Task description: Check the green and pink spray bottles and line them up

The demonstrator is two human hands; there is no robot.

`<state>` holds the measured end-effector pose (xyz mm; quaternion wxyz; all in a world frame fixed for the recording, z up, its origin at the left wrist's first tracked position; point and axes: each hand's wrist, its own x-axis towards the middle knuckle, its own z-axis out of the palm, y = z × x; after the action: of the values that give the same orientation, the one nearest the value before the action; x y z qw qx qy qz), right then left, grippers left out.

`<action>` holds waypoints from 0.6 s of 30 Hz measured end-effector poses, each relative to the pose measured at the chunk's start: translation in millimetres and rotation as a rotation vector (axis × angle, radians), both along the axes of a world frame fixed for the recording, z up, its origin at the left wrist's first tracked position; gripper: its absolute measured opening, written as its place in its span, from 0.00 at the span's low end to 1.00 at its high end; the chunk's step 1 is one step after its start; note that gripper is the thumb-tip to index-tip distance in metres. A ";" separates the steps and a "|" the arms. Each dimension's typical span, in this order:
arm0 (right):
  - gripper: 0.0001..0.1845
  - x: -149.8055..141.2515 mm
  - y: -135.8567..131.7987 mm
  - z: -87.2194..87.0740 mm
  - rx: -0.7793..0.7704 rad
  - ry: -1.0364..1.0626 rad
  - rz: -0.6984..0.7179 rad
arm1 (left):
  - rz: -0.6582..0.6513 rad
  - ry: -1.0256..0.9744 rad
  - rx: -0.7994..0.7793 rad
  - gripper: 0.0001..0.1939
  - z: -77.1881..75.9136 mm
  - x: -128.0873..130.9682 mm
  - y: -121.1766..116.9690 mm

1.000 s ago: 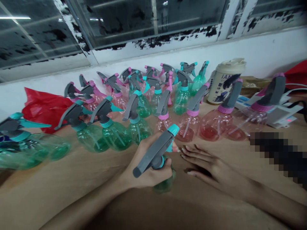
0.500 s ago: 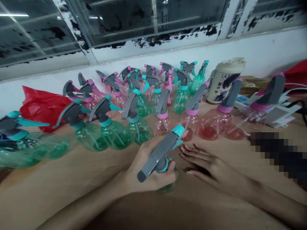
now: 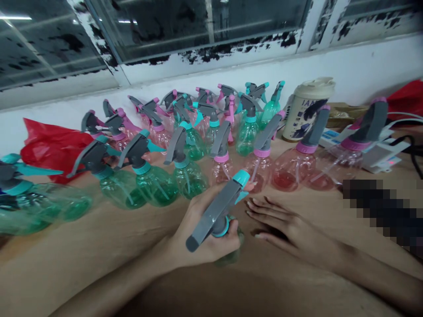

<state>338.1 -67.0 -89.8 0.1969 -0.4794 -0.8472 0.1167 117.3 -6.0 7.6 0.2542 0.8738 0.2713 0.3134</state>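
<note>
My left hand (image 3: 201,233) is wrapped round the neck of a spray bottle (image 3: 216,211) with a grey and turquoise trigger head, its nozzle pointing away to the upper right. The bottle's green body is mostly hidden under the hand. To the right of it, my right hand (image 3: 284,224) lies on the wooden table with its fingers stretched out, holding nothing. Just beyond both hands stands a row of spray bottles: green ones with turquoise collars (image 3: 157,185) on the left, pink ones with pink collars (image 3: 261,165) on the right.
More spray bottles (image 3: 249,132) crowd behind the front row, against the white wall (image 3: 360,66). A red plastic bag (image 3: 54,147) lies at the left. At the back right are a coffee cup (image 3: 307,110), a white power strip (image 3: 380,158) and cables. A pixelated dark patch covers the right side.
The whole view has shifted slightly, so things appear a little further left. Both hands keep their poses, the left still round the spray bottle.
</note>
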 end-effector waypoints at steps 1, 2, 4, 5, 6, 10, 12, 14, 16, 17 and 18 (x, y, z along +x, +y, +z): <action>0.27 0.0 0.0 -0.1 0.003 0.010 -0.001 | -0.001 -0.039 -0.008 0.23 1.8 0.3 -0.4; 0.27 0.0 0.0 -0.1 0.009 0.023 -0.001 | -0.007 -0.081 -0.017 0.23 3.5 0.5 -0.7; 0.28 -0.1 0.0 0.4 0.021 0.043 0.004 | -0.025 -0.109 -0.038 0.22 5.9 0.5 -0.9; 0.28 -0.2 0.0 0.9 0.022 0.045 0.006 | -0.037 -0.109 -0.047 0.21 6.5 0.2 -0.9; 0.27 -0.4 -0.1 1.4 0.018 0.044 0.005 | -0.046 -0.107 -0.052 0.20 6.5 -0.3 -0.8; 0.27 -0.9 -0.5 2.4 -0.004 0.028 -0.001 | -0.040 -0.116 -0.052 0.19 4.2 -2.2 -0.6; 0.26 -0.8 -0.5 1.8 0.003 0.023 -0.001 | -0.058 -0.129 -0.064 0.18 3.3 -2.6 -0.7; 0.26 -0.7 -0.5 1.0 0.012 0.007 0.000 | -0.068 -0.137 -0.069 0.16 3.3 -2.3 -0.7; 0.26 -0.5 -0.5 0.8 0.010 -0.020 0.001 | -0.062 -0.135 -0.064 0.15 4.1 -1.4 -0.6; 0.26 -0.4 -0.4 0.9 0.005 -0.034 0.001 | -0.064 -0.134 -0.060 0.14 4.7 -0.8 -0.5; 0.26 -0.3 -0.4 1.1 -0.001 -0.045 0.001 | -0.068 -0.132 -0.058 0.14 5.2 -0.1 -0.5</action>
<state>337.7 -67.4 -88.7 0.1776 -0.4816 -0.8516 0.1065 117.2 -6.5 12.8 0.3074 0.8521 0.2331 0.3536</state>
